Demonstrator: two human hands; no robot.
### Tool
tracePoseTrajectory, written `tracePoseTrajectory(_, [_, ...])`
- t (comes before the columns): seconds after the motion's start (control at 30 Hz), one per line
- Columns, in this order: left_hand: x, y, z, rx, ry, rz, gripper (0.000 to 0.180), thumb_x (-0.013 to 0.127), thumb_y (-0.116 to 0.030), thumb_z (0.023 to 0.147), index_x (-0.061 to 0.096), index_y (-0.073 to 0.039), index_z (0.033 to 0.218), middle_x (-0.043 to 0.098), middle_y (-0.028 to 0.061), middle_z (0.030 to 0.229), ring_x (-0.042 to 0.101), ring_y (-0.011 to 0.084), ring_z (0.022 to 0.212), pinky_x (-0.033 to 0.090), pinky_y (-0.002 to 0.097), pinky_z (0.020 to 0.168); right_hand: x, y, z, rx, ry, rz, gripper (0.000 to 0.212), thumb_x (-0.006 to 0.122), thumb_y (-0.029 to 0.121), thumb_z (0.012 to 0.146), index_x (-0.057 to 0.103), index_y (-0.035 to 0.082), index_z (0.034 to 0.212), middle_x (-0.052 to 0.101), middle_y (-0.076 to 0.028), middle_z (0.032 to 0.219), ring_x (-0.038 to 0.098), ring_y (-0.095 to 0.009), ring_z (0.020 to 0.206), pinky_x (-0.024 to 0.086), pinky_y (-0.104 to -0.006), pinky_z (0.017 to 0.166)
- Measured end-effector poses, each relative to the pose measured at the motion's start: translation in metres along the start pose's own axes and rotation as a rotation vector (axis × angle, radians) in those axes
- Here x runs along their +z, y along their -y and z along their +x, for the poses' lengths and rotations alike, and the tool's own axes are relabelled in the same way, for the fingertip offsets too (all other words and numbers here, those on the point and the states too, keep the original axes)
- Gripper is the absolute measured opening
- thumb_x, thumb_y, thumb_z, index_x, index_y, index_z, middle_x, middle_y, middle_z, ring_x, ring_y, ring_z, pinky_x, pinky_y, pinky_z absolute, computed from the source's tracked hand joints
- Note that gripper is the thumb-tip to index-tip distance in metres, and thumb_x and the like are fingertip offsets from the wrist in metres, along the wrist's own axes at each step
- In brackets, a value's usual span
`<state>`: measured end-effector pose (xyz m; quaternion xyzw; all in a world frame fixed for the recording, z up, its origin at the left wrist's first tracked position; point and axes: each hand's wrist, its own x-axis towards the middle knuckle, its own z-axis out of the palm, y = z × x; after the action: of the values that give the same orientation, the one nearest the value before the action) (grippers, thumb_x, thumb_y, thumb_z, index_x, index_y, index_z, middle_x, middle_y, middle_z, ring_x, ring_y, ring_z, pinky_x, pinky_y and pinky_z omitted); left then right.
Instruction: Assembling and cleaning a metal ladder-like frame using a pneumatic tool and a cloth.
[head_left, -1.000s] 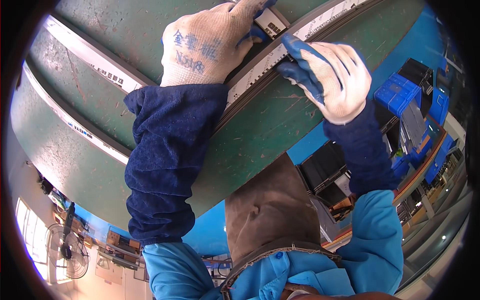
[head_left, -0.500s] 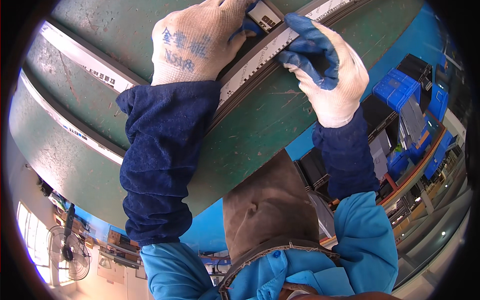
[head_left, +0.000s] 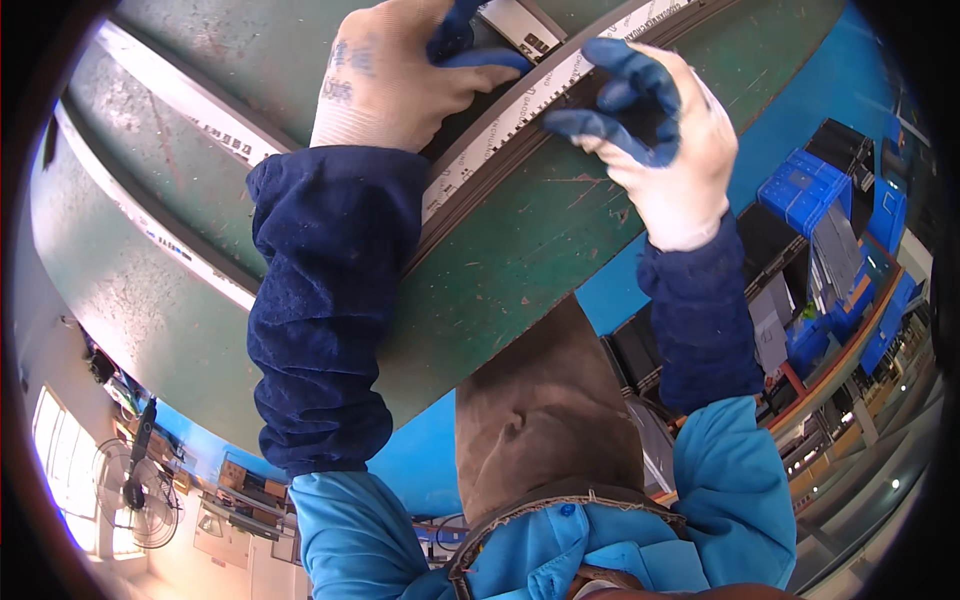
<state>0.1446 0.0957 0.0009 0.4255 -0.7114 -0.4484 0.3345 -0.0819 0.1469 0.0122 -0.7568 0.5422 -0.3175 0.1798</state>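
Both gloved hands' fingers curl clamped on the white strip (head_left: 520,115): left hand (head_left: 400,75), right hand (head_left: 655,130).

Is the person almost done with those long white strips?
Probably partway. Two other strips already lie flat on the green table, seemingly finished. The left hand and right hand grip a third long white strip against its dark frame. Seating that one appears to be what is left.

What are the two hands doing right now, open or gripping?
Left hand: shut on the long white marked strip, fingers curled over it.
Right hand: fingers curled on the same strip's edge; grip cannot be told.
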Motion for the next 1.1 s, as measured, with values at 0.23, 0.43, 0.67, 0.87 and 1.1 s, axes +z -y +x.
tracePoseTrajectory(0.23, [0.000,-0.018,-0.028,-0.359,0.061,-0.478,0.114,0.032,-0.094,0.076,0.045,-0.005,0.147,0.067,0.0045,0.089,0.058,0.0112,0.059,0.047,0.0214,0.054,-0.004,0.037,0.020,-0.305,-0.013,-0.097,0.044,0.080,0.013,0.069,0.071,0.011,0.112,0.068,-0.009,0.095,0.068,-0.029,0.089,0.054,-0.0377,0.078])
tracePoseTrajectory(0.43, [-0.016,-0.044,-0.056,-0.402,-0.262,-0.387,0.091,0.027,-0.078,0.095,0.050,-0.003,0.143,0.068,0.0062,0.087,0.057,0.0100,0.052,0.038,0.0199,0.042,0.033,0.069,0.019,-0.433,-0.097,-0.266,0.030,0.077,0.014,0.066,0.070,0.016,0.095,0.063,-0.010,0.099,0.062,-0.033,0.096,0.050,-0.0465,0.084])
tracePoseTrajectory(0.67, [-0.051,-0.064,-0.062,-0.658,-0.059,-1.151,0.080,0.056,-0.059,0.095,0.038,-0.003,0.149,0.069,0.0120,0.074,0.063,0.0207,0.052,0.047,0.0314,0.046,0.064,0.057,0.026,-0.501,-0.277,-0.293,0.028,0.077,0.013,0.067,0.068,0.014,0.094,0.062,-0.011,0.095,0.061,-0.036,0.090,0.051,-0.0461,0.079])
tracePoseTrajectory(0.87, [-0.046,-0.001,-0.107,0.168,-0.154,0.196,0.050,0.054,-0.023,0.094,0.049,-0.004,0.140,0.066,0.0133,0.102,0.061,0.0215,0.060,0.047,0.0286,0.056,0.057,0.099,0.020,-0.397,-0.264,0.058,0.033,0.078,0.011,0.063,0.066,0.011,0.093,0.062,-0.014,0.099,0.061,-0.038,0.097,0.050,-0.0454,0.085])
tracePoseTrajectory(1.1, [-0.034,-0.018,-0.104,-0.130,-0.195,-0.308,0.027,0.071,-0.021,0.093,0.069,0.000,0.111,0.069,0.0048,0.082,0.061,0.0109,0.061,0.050,0.0241,0.056,0.065,0.103,0.007,-0.326,-0.245,-0.012,0.044,0.081,0.018,0.062,0.065,0.011,0.102,0.062,-0.014,0.108,0.060,-0.037,0.104,0.047,-0.0489,0.091])
